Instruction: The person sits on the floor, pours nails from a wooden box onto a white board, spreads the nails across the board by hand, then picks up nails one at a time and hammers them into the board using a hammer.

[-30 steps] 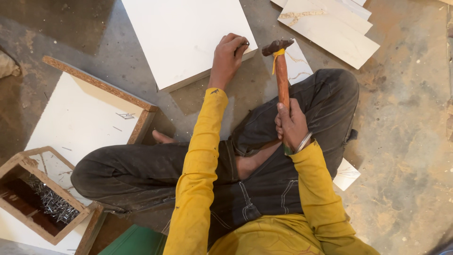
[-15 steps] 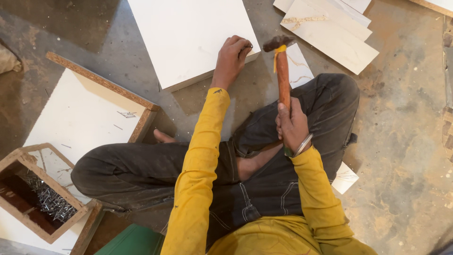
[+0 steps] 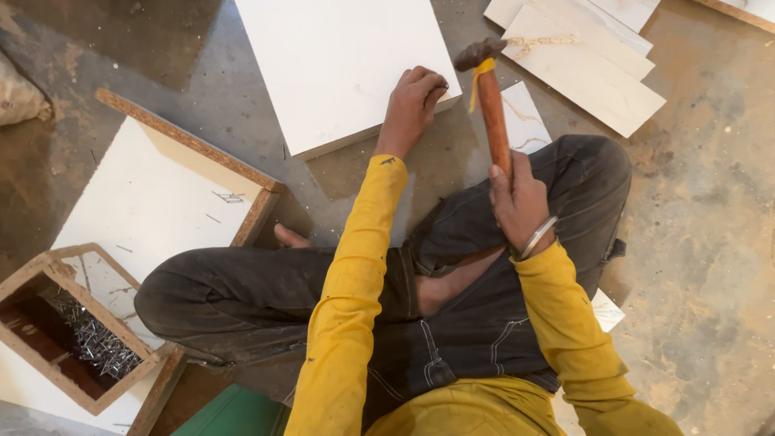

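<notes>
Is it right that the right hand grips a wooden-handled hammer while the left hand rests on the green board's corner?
Not quite. The right hand does grip the wooden-handled hammer, but the left hand rests on the corner of a white board, not a green one. The head view shows it.

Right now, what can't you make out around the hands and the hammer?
Head view only:
- Left hand: its curled fingers hide whatever they pinch at the white board corner.
- Hammer: handle end hidden inside the right hand.
- White board: far side cut off by the top edge.
- Nail box: single nails too small to count.
</notes>
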`<state>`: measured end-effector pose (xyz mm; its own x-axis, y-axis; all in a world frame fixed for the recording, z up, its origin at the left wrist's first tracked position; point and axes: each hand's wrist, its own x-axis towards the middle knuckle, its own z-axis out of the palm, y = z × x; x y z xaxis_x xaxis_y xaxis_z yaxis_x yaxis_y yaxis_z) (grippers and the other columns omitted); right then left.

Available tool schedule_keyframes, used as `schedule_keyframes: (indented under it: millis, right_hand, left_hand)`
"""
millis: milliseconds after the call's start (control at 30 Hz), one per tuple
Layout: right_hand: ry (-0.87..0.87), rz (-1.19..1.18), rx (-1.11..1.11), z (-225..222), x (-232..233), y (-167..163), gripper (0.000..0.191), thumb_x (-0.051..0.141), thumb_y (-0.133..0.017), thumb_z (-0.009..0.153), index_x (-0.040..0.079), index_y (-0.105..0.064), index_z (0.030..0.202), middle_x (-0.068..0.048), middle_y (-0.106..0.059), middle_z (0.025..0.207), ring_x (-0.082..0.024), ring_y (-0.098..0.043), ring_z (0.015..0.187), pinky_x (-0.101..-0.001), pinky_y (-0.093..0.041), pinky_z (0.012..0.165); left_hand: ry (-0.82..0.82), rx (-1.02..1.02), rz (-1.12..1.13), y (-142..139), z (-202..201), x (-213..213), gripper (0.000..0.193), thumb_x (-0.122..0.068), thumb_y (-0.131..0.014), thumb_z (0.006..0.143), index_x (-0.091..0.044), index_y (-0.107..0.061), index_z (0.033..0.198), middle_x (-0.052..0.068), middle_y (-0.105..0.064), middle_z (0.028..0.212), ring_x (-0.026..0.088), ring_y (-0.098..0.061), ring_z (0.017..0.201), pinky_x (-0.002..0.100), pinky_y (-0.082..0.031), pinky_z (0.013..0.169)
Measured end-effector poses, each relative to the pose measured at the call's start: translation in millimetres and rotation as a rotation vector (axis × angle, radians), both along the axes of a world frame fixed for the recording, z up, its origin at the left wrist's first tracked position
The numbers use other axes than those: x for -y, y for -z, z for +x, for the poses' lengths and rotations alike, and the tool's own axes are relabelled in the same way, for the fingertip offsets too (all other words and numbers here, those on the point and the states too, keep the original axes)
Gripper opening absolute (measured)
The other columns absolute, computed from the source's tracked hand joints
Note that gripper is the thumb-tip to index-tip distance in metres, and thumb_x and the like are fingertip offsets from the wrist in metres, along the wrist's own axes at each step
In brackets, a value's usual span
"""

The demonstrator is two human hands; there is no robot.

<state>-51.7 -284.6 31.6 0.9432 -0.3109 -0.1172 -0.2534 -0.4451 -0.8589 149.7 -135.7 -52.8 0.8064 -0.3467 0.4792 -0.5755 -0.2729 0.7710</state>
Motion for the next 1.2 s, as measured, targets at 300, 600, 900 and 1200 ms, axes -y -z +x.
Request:
schedule_keyframes:
  millis: [300,600,900,1200]
  right_hand:
    - [-0.082,-0.170,0.000,4.1,8.9,1.9,0.031,0.023,-0.054,0.106,0.001,-0.051,0.128,-0.023,-0.067,0.070,-0.041,-0.072,0.066,-0.0471,-0.052,0.058]
    - [-0.089,-0.203,0.010,10.7,15.2,-1.8,0.033,0.024,-0.055,0.107,0.000,-0.050,0.130,-0.025,-0.066,0.071,-0.042,-0.071,0.068,-0.0478,-0.052,0.060]
    - [-0.065,-0.209,0.039,9.1,11.8,3.7,0.029,0.022,-0.054,0.109,0.001,-0.051,0.129,-0.023,-0.065,0.071,-0.041,-0.071,0.067,-0.0465,-0.051,0.059]
    - [-0.031,-0.248,0.102,5.1,13.9,2.2,0.032,0.024,-0.058,0.108,0.003,-0.053,0.132,-0.022,-0.067,0.074,-0.039,-0.074,0.071,-0.0448,-0.054,0.060]
  left_hand:
    - [-0.015,0.028,-0.002,1.7,1.6,1.6,0.007,-0.006,-0.072,0.091,-0.005,-0.072,0.098,0.007,-0.068,0.098,0.030,-0.062,0.095,0.040,-0.052,0.083]
    - [-0.016,0.012,0.001,6.7,3.2,1.6,0.006,-0.006,-0.072,0.090,-0.005,-0.073,0.096,0.008,-0.068,0.098,0.030,-0.063,0.095,0.040,-0.052,0.084]
    - [-0.010,-0.017,-0.017,11.5,4.6,1.3,0.006,-0.005,-0.074,0.089,-0.004,-0.074,0.094,0.009,-0.069,0.097,0.029,-0.064,0.094,0.040,-0.053,0.084]
    - [-0.021,-0.014,-0.015,7.7,5.1,1.1,0.006,-0.005,-0.075,0.087,-0.004,-0.074,0.093,0.009,-0.070,0.095,0.029,-0.065,0.093,0.040,-0.053,0.083]
